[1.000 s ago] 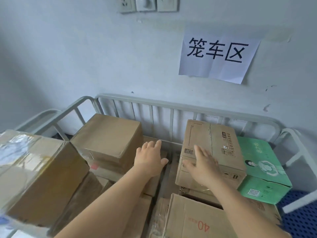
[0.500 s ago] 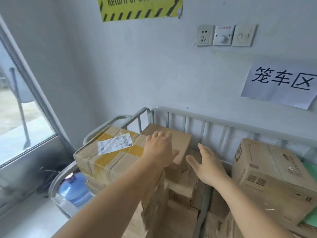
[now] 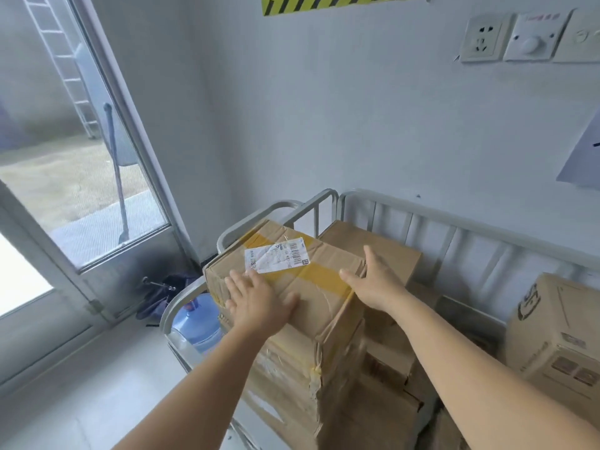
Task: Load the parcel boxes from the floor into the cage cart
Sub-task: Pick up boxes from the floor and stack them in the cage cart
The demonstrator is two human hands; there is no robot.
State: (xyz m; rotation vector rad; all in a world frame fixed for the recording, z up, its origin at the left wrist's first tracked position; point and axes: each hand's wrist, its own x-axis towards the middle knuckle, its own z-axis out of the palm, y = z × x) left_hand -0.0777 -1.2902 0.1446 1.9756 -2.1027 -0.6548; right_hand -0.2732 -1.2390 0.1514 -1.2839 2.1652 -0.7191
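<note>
Both hands have come onto the taped box: the left hand lies flat and open on its top, the right hand cups its right edge. The box tops a stack inside the cage cart.

A barcoded shipping label on the taped box is illegible.

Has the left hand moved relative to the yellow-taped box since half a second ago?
Yes. The left hand has come leftward off the plain box behind and now lies flat on the yellow-taped box, just below its shipping label.
</note>
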